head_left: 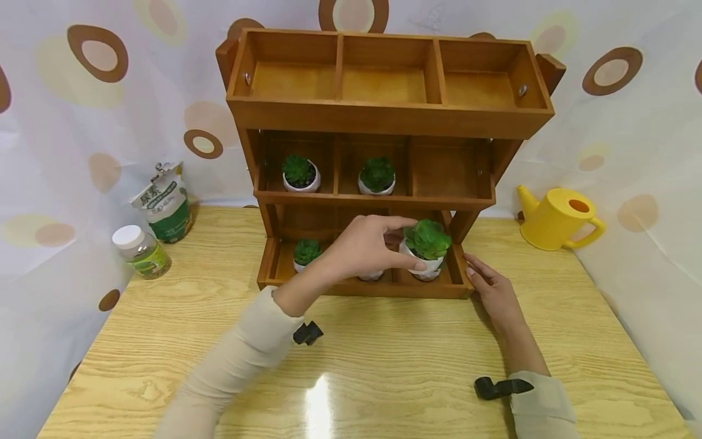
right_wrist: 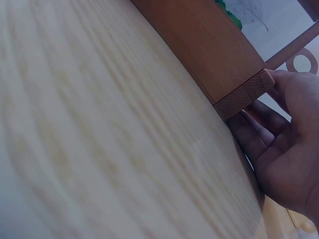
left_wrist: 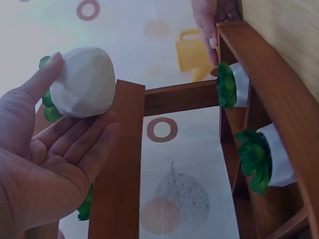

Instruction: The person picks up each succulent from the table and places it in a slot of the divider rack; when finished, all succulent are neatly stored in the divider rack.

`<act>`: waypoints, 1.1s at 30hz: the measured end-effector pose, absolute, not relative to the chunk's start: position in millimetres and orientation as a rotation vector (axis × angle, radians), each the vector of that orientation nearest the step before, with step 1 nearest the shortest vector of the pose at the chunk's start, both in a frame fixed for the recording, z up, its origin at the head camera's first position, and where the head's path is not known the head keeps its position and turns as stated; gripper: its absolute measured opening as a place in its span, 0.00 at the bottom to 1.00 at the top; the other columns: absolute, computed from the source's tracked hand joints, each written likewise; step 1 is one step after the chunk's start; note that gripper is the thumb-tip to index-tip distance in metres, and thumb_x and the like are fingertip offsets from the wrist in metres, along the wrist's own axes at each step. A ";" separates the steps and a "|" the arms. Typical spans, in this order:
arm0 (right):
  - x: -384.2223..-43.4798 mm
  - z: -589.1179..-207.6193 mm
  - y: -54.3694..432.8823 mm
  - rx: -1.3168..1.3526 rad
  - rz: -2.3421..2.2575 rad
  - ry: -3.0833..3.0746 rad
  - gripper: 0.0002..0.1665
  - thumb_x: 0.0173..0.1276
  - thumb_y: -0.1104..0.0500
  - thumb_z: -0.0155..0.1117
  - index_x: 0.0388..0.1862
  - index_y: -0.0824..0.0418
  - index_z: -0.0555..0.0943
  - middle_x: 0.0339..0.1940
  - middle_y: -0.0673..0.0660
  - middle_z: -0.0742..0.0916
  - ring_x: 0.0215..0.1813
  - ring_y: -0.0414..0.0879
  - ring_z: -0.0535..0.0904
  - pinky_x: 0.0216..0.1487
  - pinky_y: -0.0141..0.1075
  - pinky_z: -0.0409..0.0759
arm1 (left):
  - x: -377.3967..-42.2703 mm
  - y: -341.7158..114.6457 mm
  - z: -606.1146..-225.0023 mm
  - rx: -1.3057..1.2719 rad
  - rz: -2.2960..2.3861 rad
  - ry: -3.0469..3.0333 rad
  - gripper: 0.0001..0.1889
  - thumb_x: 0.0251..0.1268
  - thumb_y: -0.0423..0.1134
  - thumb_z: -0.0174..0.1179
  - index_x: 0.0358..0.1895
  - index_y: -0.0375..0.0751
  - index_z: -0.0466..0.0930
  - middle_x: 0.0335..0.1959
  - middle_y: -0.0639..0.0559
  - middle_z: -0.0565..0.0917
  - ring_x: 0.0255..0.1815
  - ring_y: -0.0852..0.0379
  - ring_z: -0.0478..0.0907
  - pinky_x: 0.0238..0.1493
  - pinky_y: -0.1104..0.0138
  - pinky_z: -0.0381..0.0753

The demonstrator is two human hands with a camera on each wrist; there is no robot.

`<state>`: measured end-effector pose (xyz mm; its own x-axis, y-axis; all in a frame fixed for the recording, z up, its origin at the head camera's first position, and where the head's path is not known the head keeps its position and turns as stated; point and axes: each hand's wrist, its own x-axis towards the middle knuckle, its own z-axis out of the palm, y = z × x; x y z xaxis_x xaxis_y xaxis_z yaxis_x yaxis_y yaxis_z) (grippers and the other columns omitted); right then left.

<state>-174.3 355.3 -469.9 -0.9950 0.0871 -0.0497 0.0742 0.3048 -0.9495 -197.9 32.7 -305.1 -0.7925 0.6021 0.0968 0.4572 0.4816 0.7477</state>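
Note:
My left hand (head_left: 368, 245) pinches a small potted succulent (head_left: 428, 241) by its white pot, thumb in front. The faceted white pot (left_wrist: 85, 82) shows from below in the left wrist view. It hangs over the right compartment of the bottom tier of a brown wooden shelf rack (head_left: 390, 116), above another succulent (left_wrist: 227, 85). At the bottom tier's right front corner, the fingers of my right hand (head_left: 496, 296) touch the end of the wood. In the right wrist view, that right hand (right_wrist: 294, 139) has its thumb at the upper edge and its fingers lower down.
More succulents stand in the middle tier, left (head_left: 298, 171) and centre (head_left: 377, 175), and at bottom left (head_left: 307, 251). A yellow watering can (head_left: 558, 219) is right of the rack. Left are a clipped pouch (head_left: 164, 204) and a white-capped jar (head_left: 141, 251).

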 end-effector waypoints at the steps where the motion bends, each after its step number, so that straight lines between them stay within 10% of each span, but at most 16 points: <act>1: -174.3 -469.9 355.3 -0.157 1.846 -2.525 0.37 0.79 0.42 0.53 0.80 0.55 0.64 0.80 0.62 0.66 0.59 0.21 0.74 0.54 0.18 0.77 | -199.3 31.3 -302.8 0.915 1.194 2.548 0.39 0.54 0.59 0.75 0.70 0.54 0.76 0.60 0.59 0.85 0.54 0.63 0.82 0.56 0.65 0.82; 23: -173.8 -466.9 357.3 -0.143 1.806 -2.572 0.36 0.80 0.41 0.51 0.81 0.52 0.62 0.81 0.61 0.65 0.70 0.33 0.72 0.56 0.16 0.75 | -212.0 24.8 -276.9 0.887 1.220 2.561 0.41 0.54 0.61 0.74 0.73 0.61 0.71 0.65 0.62 0.80 0.62 0.62 0.79 0.62 0.60 0.80; 33: -173.2 -467.5 355.6 -0.133 1.861 -2.536 0.35 0.80 0.43 0.52 0.81 0.54 0.63 0.79 0.67 0.67 0.58 0.21 0.75 0.55 0.19 0.78 | -223.3 43.2 -269.3 0.902 1.237 2.662 0.39 0.58 0.61 0.71 0.73 0.59 0.71 0.69 0.60 0.78 0.72 0.57 0.72 0.76 0.51 0.66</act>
<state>-173.2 355.6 -467.5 -0.9964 0.0646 -0.0551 0.0719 0.2976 -0.9520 -223.3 43.2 -269.3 -0.8252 0.5370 0.1754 0.4803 0.5036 0.7181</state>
